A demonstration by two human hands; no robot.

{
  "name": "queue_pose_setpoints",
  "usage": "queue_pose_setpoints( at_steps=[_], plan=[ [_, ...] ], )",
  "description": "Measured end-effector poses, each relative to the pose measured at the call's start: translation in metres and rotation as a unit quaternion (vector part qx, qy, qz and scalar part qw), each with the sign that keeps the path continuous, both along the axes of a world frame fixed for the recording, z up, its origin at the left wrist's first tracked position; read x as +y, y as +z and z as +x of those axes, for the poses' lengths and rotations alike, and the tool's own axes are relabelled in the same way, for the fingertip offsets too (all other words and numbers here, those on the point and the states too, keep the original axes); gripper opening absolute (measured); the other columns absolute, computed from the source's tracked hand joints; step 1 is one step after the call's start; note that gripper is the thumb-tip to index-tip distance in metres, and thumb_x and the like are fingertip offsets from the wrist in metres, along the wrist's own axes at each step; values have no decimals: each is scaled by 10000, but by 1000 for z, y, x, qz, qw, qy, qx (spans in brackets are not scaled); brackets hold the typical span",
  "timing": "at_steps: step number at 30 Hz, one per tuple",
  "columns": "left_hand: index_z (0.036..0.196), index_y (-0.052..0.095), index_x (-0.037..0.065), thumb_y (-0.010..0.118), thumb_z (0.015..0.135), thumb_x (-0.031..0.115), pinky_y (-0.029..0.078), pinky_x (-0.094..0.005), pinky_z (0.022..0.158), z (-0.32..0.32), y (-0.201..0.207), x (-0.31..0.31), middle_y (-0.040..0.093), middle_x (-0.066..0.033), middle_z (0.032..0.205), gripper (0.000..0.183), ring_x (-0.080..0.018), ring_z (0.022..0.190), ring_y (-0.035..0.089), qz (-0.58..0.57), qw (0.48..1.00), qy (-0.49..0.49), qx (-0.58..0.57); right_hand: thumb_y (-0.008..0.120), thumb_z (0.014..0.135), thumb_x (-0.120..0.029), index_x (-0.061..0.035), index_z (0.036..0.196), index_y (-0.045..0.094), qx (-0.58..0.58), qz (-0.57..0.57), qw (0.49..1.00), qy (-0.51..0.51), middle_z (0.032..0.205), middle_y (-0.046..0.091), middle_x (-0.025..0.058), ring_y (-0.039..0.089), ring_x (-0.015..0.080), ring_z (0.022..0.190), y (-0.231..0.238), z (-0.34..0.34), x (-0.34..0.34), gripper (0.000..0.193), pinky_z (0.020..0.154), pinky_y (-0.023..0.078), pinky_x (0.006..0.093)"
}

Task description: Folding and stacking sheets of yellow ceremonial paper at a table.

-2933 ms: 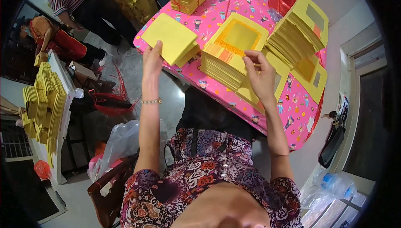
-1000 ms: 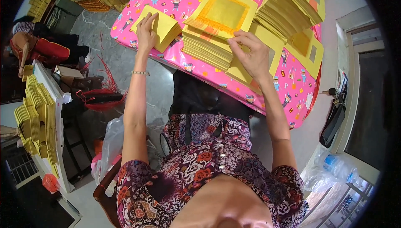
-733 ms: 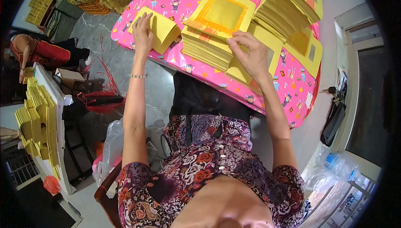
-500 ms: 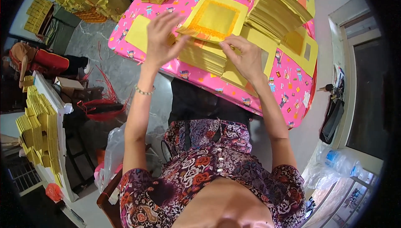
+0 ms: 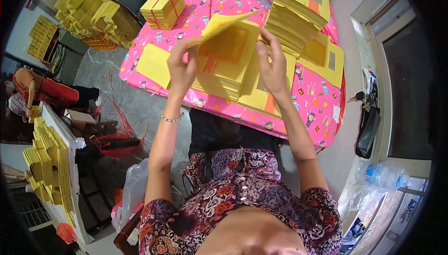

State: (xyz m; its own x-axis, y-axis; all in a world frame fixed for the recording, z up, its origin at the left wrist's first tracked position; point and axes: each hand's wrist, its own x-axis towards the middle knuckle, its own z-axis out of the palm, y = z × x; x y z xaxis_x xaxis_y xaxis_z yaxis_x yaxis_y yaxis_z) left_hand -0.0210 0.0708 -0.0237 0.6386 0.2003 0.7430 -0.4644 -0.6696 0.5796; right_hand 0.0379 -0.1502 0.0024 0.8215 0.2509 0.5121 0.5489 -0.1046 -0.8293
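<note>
A yellow paper sheet (image 5: 219, 27) is lifted and tilted above a thick stack of yellow paper sheets (image 5: 217, 87) on the table. My left hand (image 5: 183, 66) is closed on the sheet's left edge. On the other side, my right hand (image 5: 273, 66) has its thumb and index finger apart, beside the stack's right edge, with nothing visible between them. The stack's top face shows an orange-brown square patch, partly shaded by the raised sheet. Just right of the stack lie more yellow sheets (image 5: 255, 88) with an orange strip, partly behind my right hand.
The table has a pink patterned cover (image 5: 312, 115). A tall yellow paper pile (image 5: 294, 21) stands at the back right, a bundle tied with red string (image 5: 162, 8) at the back left. At far left, a person (image 5: 49, 87) bends by a white table (image 5: 60, 133) bearing yellow stacks.
My left hand, open before, has closed on the sheet's left edge. My right hand has come off the sheet's near edge. The sheet, lying nearly flat earlier, is now raised and tilted.
</note>
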Motion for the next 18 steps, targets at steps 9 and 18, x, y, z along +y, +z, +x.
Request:
queue_pose_setpoints(
  at_steps=[9, 18],
  plan=[
    [1153, 557, -7, 564, 920, 56, 453, -242, 837, -2, 3, 19, 622, -42, 1066, 241, -93, 979, 561, -362, 925, -114, -31, 382, 1001, -318, 40, 1363, 311, -41, 41, 998, -24, 1347, 421, 200, 391, 254, 1274, -10, 31, 3, 514, 1047, 311, 349],
    [1223, 501, 11, 564, 912, 45, 463, -249, 849, 2, -10, 14, 603, -55, 1100, 319, -105, 992, 565, -367, 917, -153, 24, 330, 1023, -265, 1, 1257, 429, 46, 125, 989, 68, 1146, 500, 86, 449, 156, 1069, -15, 30, 9, 368, 957, 341, 294]
  ],
)
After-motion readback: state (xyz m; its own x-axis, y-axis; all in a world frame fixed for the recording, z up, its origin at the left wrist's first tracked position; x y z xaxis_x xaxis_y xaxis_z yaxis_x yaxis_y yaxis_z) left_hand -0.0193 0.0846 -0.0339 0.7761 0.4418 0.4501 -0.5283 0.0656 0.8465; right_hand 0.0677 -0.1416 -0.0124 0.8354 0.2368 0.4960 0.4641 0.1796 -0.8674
